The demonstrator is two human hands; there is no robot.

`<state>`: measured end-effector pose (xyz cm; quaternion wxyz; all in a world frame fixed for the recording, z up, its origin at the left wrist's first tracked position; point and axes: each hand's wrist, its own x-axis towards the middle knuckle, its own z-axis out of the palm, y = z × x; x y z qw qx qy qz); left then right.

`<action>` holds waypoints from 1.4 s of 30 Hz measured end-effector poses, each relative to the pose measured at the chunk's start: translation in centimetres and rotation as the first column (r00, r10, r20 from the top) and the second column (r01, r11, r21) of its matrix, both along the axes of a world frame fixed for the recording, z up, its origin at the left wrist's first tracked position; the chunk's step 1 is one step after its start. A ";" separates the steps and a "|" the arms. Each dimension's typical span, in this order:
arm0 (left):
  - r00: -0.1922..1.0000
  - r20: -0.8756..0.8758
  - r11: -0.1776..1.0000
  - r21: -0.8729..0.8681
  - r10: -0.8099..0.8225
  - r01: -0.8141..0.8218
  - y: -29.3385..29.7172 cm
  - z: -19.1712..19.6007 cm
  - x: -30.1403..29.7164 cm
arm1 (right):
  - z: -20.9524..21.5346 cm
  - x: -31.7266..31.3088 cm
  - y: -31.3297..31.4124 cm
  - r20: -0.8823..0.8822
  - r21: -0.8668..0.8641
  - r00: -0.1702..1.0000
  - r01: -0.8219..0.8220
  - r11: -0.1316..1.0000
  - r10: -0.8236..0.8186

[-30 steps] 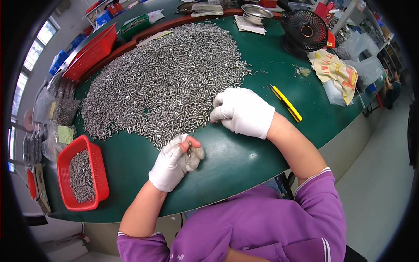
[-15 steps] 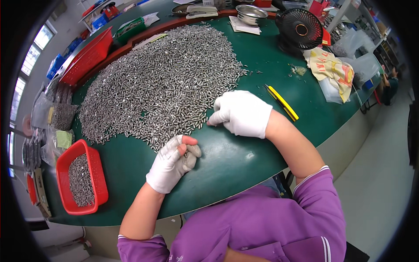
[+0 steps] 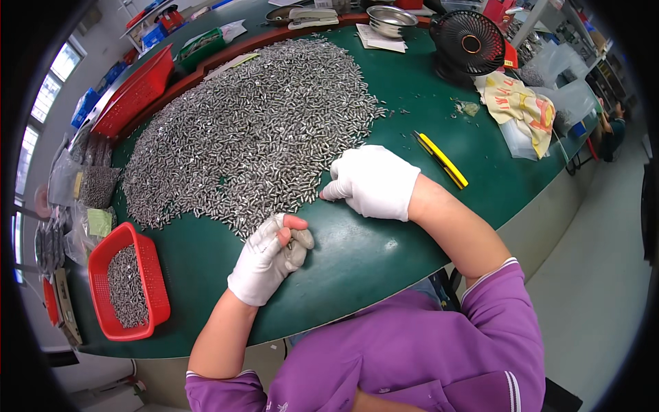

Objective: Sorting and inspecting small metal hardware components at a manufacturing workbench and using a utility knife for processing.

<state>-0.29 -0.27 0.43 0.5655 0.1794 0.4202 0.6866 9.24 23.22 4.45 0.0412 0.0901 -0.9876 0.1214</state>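
A wide heap of small silver metal pins (image 3: 254, 123) covers much of the green table. My left hand (image 3: 264, 264), in a white glove with bare thumb and fingertip, is curled palm-up at the heap's near edge. A bit of metal like one of the pins shows between its fingers. At the heap's right near edge is my right hand (image 3: 377, 182), gloved too and back upward. Its fingers are bent, with one bare tip down by the outermost pins; whatever lies under them is hidden.
A red plastic basket (image 3: 158, 288) part filled with pins stands at the left. On the right lie a yellow utility knife (image 3: 441, 160) and a yellow printed cloth (image 3: 515, 110). A black fan (image 3: 469, 42) and a steel bowl (image 3: 391, 19) stand farther back.
My right hand has shifted slightly left and nearer to me, along the heap's edge. The left hand has barely moved and stays curled. The whole view has shifted a little.
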 end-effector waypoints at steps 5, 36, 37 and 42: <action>1.000 -0.006 1.000 0.004 0.007 -0.007 -0.2 0.1 0.0 | 0.6 0.5 1.1 -0.021 0.137 0.997 0.077 0.988 -0.074; 0.999 -0.041 0.999 -0.033 0.011 -0.012 0.0 0.5 0.2 | -1.6 -0.6 -0.7 -0.036 -0.083 0.987 0.151 0.985 -0.155; 0.999 -0.031 1.000 -0.029 0.011 -0.012 0.0 0.6 0.2 | -1.6 -0.6 -0.7 -0.036 -0.082 0.988 0.150 0.985 -0.153; 1.000 -0.004 0.999 -0.048 -0.003 0.003 -0.1 0.5 0.2 | -1.1 -0.8 -1.3 -0.111 -0.301 0.991 0.032 0.953 -0.068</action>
